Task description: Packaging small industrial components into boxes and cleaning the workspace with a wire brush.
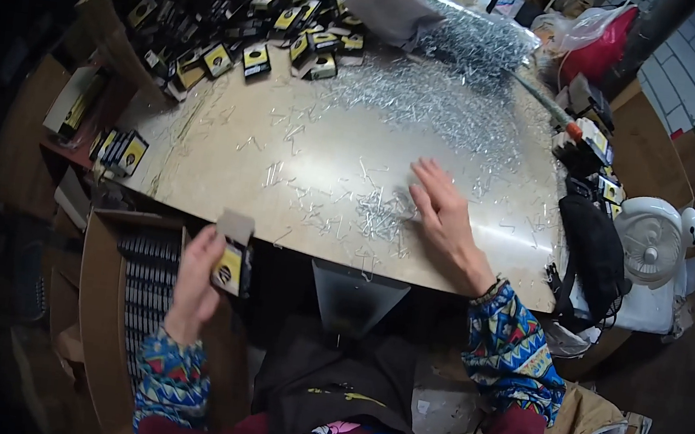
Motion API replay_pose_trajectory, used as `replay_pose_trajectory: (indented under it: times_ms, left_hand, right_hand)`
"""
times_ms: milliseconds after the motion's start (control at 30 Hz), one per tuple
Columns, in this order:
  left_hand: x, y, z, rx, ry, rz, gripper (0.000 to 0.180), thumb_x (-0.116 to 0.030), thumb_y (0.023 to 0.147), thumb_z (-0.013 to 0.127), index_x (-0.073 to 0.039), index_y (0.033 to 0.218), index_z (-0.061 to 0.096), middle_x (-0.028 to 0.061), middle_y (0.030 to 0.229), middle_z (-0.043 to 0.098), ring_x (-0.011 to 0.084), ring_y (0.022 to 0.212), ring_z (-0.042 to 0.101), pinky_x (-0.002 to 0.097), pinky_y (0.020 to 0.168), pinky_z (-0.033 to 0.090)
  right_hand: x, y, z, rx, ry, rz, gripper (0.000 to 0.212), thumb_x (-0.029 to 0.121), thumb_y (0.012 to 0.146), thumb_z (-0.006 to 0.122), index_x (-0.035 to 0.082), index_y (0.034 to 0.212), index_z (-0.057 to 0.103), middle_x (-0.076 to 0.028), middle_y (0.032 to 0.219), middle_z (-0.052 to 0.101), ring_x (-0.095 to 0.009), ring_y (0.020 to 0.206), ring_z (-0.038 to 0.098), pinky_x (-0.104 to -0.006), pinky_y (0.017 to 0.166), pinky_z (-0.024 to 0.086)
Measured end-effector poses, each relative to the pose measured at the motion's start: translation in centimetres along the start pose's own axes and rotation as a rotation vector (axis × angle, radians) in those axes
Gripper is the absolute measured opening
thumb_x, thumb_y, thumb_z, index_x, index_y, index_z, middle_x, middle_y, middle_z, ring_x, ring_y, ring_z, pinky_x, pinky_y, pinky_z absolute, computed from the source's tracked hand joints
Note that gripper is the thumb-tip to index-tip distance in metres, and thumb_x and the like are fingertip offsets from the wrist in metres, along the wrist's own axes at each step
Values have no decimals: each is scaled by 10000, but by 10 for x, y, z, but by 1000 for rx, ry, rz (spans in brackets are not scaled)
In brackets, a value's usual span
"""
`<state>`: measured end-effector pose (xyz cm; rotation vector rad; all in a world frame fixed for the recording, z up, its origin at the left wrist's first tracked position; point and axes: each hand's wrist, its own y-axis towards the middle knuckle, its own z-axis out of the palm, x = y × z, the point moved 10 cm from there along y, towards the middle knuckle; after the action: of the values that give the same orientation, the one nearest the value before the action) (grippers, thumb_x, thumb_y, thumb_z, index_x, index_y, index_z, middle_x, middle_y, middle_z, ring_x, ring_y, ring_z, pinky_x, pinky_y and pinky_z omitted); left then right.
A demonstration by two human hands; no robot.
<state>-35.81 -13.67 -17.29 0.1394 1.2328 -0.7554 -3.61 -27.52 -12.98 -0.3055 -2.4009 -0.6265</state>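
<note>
My left hand [198, 279] is closed round a small black and yellow cardboard box [230, 268] in front of the table's near edge. The box's grey-brown top flap stands up. My right hand [442, 211] lies low over the table [223, 177] with its fingers stretched out and nothing seen in it. Beside its fingertips and palm is a loose cluster of small bent metal wire hooks [380, 214]. Farther back spreads a larger heap of the same silvery hooks [437, 107].
Many black and yellow boxes [255, 61] are piled at the far left. A grey bag [395, 12] rests by the heap. At the right are a rod with an orange end [574, 131], a black bag [588, 249] and a white fan [649, 243]. A carton [92, 274] with packed rows stands lower left.
</note>
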Motion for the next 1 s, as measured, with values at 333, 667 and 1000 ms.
replay_pose_trajectory:
  times_ms: [333, 667, 1000]
  left_hand:
    - [228, -76, 30, 156, 282, -413, 286, -57, 891, 561, -30, 1175, 576, -22, 960, 586, 46, 820, 524, 175, 706, 409]
    - [222, -91, 53, 89, -100, -424, 232, -79, 854, 571, -27, 1080, 557, -2, 939, 593, 76, 831, 523, 239, 713, 434]
    - [199, -88, 62, 127, 851, 26, 605, -146, 709, 774, 9, 1179, 426, 222, 1017, 563, 428, 976, 579, 444, 798, 493]
  right_hand:
    - [102, -42, 83, 39, -266, -82, 415, 190, 969, 536, -55, 1302, 498, -236, 1388, 479, -388, 1349, 394, -484, 1114, 317]
    - [130, -84, 21, 85, 219, 105, 364, -119, 840, 494, 9, 1147, 642, -186, 1175, 642, -296, 979, 669, -288, 812, 505]
    - [130, -177, 132, 616, 9, -125, 395, 0, 756, 611, 23, 1150, 597, -167, 1084, 595, -357, 988, 572, -404, 828, 487]
